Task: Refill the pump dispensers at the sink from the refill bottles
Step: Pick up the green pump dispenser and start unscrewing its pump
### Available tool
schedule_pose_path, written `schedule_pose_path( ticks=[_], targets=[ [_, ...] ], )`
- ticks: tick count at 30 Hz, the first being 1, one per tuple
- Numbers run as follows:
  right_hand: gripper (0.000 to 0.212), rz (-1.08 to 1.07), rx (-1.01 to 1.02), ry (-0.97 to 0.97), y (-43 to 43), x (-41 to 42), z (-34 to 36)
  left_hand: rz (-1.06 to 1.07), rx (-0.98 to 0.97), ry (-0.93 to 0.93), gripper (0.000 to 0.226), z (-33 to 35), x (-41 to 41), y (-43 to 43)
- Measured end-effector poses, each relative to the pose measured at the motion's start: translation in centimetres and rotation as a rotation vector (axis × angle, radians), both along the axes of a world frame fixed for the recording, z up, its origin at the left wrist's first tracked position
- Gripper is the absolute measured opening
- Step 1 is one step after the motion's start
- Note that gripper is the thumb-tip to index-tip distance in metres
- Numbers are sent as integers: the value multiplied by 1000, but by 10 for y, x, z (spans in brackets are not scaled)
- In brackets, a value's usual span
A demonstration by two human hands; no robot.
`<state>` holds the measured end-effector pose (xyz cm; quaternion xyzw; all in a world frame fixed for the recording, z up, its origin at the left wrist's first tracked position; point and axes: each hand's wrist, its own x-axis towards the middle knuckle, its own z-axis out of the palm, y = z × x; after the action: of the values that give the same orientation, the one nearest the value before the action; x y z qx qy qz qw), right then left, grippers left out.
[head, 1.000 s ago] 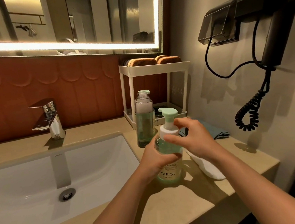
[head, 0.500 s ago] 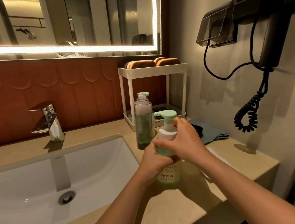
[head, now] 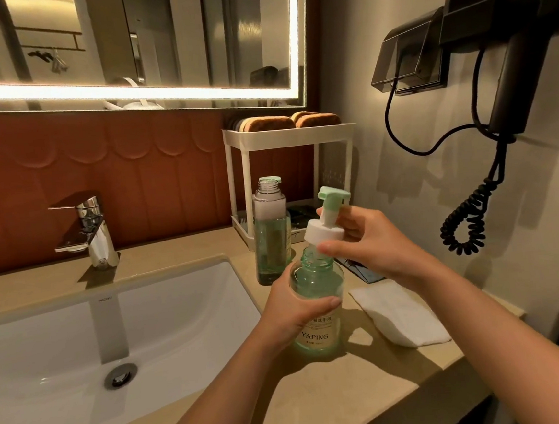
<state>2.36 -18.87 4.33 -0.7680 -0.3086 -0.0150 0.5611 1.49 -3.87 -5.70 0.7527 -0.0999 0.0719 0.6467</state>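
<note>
Two hands work at one pump dispenser [head: 318, 323] standing on the surface [head: 338, 392] right of the sink [head: 166, 323]. The left hand [head: 293, 308] grips its body; the right hand [head: 372, 244] pinches the single pump head [head: 326, 221], tilted just above the open neck. One white cloth [head: 398, 313] lies beside it. Behind stands one uncapped refill bottle [head: 271, 233], then a rack [head: 285, 138] carrying two sponges [head: 270, 123].

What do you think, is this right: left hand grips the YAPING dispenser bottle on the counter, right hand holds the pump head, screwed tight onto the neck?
No. The head view shows the pump head off the neck: the right hand holds it lifted and tilted above the dispenser bottle's open neck. The rest holds: the left hand grips the bottle on the counter.
</note>
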Motion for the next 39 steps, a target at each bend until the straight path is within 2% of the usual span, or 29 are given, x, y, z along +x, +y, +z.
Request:
schedule_pose_path(
  ticks=[5, 12, 27, 30, 39],
  targets=[
    [48, 7, 12, -34, -8, 0, 8, 33, 20, 7, 86, 1, 1, -3],
    [36, -51, 145, -86, -24, 1, 17, 58, -13, 16, 80, 0, 5, -6],
    [30, -164, 285, -77, -44, 3, 11, 140, -13, -6, 80, 0, 14, -15],
    [34, -227, 290, -87, -49, 6, 9, 174, -21, -29, 74, 0, 16, -19],
    [40, -386, 406, -42, -61, 15, -5, 247, -19, -69, 74, -2, 29, -27]
  ],
)
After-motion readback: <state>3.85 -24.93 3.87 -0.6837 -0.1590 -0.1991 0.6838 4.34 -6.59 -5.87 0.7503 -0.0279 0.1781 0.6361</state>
